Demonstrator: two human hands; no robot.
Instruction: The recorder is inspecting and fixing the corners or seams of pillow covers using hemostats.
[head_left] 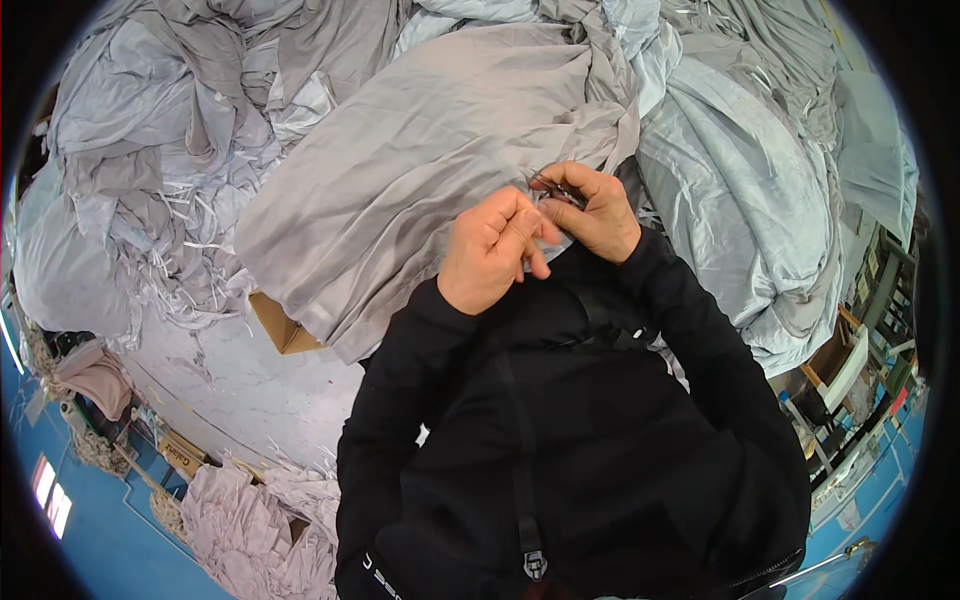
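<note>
Left hand (487, 250): fingers curled, blurred; whether its grip pinches anything cannot be told. Right hand (603, 215): grip closed around small dark scissors (549, 187). Grey fabric (430, 140): draped just beyond both hands. Cardboard box (284, 324): partly under the fabric's lower-left edge. Step, as judged: close trimming. Next move probably calls for blades clear of left fingertips.

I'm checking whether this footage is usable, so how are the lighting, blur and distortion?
Head view: soft light on the draped grey fabric, with gentle fold shadows; head view: the bare left hand slightly blurred at the fingertips; head view: fisheye bending toward the rim, plus a bright white patch, likely glare, on the smooth blue floor.
</note>
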